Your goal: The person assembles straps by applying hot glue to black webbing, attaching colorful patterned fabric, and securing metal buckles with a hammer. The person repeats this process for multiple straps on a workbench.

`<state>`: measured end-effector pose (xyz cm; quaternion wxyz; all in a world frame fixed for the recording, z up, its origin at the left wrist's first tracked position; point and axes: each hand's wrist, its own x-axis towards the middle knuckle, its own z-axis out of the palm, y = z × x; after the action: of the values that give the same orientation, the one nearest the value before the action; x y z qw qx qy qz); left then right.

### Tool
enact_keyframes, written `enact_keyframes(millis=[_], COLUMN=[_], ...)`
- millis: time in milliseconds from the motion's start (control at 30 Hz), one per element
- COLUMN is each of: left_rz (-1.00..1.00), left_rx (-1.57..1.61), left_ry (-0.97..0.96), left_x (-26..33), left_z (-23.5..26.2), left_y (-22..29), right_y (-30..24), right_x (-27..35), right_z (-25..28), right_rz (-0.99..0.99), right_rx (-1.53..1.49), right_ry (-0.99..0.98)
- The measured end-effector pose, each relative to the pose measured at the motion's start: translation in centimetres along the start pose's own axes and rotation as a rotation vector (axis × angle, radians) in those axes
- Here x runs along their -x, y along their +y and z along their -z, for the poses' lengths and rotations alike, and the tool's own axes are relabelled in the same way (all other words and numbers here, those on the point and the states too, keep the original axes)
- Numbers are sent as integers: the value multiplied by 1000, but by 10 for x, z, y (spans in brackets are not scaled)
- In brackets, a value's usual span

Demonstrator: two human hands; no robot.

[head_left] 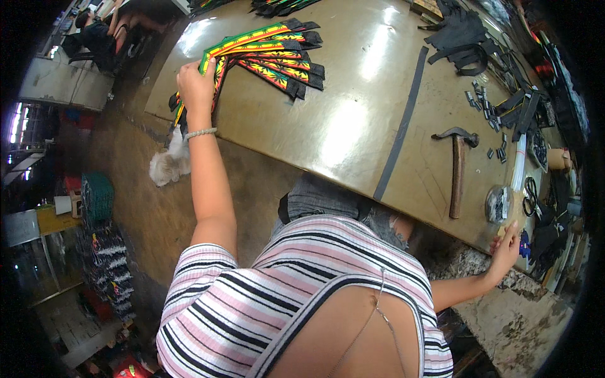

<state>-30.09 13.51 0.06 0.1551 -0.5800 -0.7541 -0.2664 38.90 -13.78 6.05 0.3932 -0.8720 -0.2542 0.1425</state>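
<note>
The left hand's fingers point(204, 67) close around a bundle of patterned strips point(265, 47), the thumb laid along the top one and the remaining fingertips hidden. The left hand point(198, 82) is at the far left part of the table point(283, 126), with a braided bracelet point(201, 133) at its wrist. The right hand point(504, 246) is by the table's near right edge, its fingers bent; whether they pinch anything cannot be told.

Just beyond the right hand is a round, clear-sided item point(498, 205). A hammer point(458, 170) lies near it, with small metal pieces point(484, 101) scattered past the hammer's head. A long dark band point(403, 123) lies across the table between the patterned strips and the hammer. Black material point(463, 31) crowds the far right corner. Below the left hand, a white furry animal point(169, 165) is on the floor point(138, 220); another person point(97, 31) is at the upper left.

The patterned strips bear dark leaf shapes on yellow and red, with green edging. Any lettering around the bench is too small to read.

The patterned strips fan out from the left hand, black ends pointing right. The uppermost's long axis runs rightward and slightly away from the wearer; the lower ones slant back toward the wearer.
</note>
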Motion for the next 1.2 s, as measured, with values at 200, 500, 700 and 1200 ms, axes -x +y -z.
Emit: enact_keyframes(millis=[200,500,700,1200], left_rz=[124,-355,-561,-241], left_rx=[104,973,1065,958], left_ry=[76,37,-623,-774], left_x=[-3,42,84,136], left_z=[18,181,135,24], left_y=[15,191,278,278], right_y=[-54,-164,-180,-105], right_x=[29,100,122,96], right_z=[-12,-68,-125,-224], right_rz=[113,1023,798,660], right_rx=[-85,-404,-431,-94], right_ry=[-118,-35,-506,-403])
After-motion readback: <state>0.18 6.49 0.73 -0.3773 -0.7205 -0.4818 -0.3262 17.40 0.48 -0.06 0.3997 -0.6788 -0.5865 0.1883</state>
